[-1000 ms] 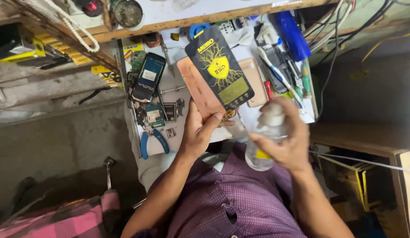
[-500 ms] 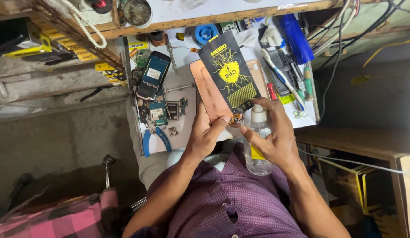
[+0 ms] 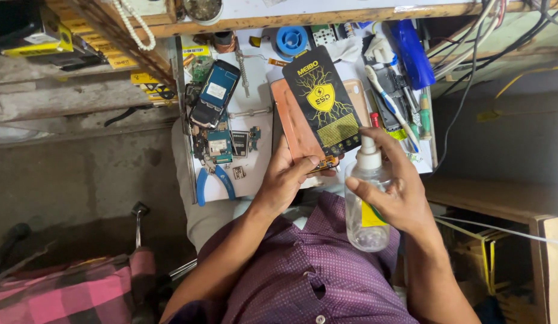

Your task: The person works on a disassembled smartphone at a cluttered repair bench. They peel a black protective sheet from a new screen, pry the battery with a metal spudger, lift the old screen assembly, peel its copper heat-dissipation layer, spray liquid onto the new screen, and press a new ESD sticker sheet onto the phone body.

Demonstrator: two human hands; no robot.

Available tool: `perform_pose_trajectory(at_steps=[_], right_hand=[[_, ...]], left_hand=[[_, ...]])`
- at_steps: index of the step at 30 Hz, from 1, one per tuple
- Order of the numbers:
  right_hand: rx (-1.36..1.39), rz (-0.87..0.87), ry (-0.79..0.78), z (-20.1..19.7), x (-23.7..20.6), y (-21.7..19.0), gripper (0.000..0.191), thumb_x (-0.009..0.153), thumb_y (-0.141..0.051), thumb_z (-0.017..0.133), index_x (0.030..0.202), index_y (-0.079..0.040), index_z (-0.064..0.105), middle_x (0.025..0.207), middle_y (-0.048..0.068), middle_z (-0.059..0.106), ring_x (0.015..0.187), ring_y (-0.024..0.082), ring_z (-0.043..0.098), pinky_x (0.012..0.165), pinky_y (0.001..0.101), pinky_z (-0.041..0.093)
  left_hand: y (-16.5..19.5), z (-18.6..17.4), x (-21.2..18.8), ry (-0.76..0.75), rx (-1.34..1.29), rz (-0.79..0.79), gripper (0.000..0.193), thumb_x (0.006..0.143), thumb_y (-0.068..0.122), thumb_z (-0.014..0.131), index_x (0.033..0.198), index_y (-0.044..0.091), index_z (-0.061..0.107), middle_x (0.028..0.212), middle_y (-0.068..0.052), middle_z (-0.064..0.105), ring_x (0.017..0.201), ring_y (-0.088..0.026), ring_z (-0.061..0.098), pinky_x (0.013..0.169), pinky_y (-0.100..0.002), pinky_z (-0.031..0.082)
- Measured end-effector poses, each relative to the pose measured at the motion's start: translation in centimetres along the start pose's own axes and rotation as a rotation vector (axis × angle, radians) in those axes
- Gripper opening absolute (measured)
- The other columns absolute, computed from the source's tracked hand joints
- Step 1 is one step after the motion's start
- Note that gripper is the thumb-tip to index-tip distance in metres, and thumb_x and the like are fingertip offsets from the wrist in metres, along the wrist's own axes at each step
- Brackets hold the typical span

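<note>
The left hand [image 3: 289, 180] grips a black-and-yellow packet [image 3: 322, 102] together with a brown flat panel [image 3: 294, 126] above the table's [image 3: 255, 180] near edge. The right hand [image 3: 399, 192] is wrapped around a clear spray bottle [image 3: 367, 207], forefinger on its nozzle, just beside the packet.

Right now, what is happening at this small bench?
A person sits at a cluttered white bench. The left hand holds a phone together with a black packet above the bench. The right hand grips a clear spray bottle, its nozzle close to the phone's lower end. Blue pliers, another phone and small circuit boards lie on the bench to the left.
</note>
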State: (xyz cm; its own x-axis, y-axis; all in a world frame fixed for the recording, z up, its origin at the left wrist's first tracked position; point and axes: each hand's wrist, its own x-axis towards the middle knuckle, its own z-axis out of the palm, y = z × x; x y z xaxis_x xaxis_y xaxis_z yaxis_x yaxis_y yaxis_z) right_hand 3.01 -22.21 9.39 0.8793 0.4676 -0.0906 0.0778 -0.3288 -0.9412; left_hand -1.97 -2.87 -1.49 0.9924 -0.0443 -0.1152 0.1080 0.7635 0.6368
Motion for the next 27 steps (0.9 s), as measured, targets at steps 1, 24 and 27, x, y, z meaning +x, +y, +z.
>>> perform_pose_trajectory(at_steps=[1, 24, 27], right_hand=[[0.000, -0.002, -0.019, 0.1, 0.0, 0.0, 0.076, 0.081, -0.015, 0.080, 0.149, -0.002, 0.048, 0.131, 0.010, 0.057, 0.120, 0.017, 0.056, 0.101, 0.0293, 0.045], [-0.227, -0.626, 0.708, -5.7, 5.3, -4.8, 0.101, 0.098, -0.030, 0.087, 0.162, -0.011, 0.011, 0.138, 0.011, 0.055, 0.121, 0.022, 0.059, 0.102, 0.0327, 0.049], [-0.440, -0.761, 0.771, -6.9, 10.9, -4.6, 0.097, 0.106, -0.024, 0.087, 0.163, -0.010, 0.009, 0.151, 0.013, 0.043, 0.139, 0.025, 0.045, 0.118, 0.0358, 0.037]], left_hand=[[-0.1, 0.0, 0.0, 0.003, -0.005, 0.003, 0.045, 0.105, 0.002, 0.052, 0.144, 0.001, 0.029, 0.132, -0.020, 0.055, 0.117, -0.029, 0.067, 0.095, -0.047, 0.064], [1.3, 0.2, -0.1, -0.008, 0.163, 0.062, 0.057, 0.101, -0.003, 0.049, 0.152, -0.003, 0.022, 0.137, -0.022, 0.055, 0.117, -0.031, 0.068, 0.094, -0.046, 0.065], [1.5, 0.1, -0.7, -0.008, 0.187, 0.076, 0.061, 0.100, -0.002, 0.049, 0.153, 0.001, 0.020, 0.138, -0.021, 0.055, 0.117, -0.030, 0.068, 0.092, -0.045, 0.064]])
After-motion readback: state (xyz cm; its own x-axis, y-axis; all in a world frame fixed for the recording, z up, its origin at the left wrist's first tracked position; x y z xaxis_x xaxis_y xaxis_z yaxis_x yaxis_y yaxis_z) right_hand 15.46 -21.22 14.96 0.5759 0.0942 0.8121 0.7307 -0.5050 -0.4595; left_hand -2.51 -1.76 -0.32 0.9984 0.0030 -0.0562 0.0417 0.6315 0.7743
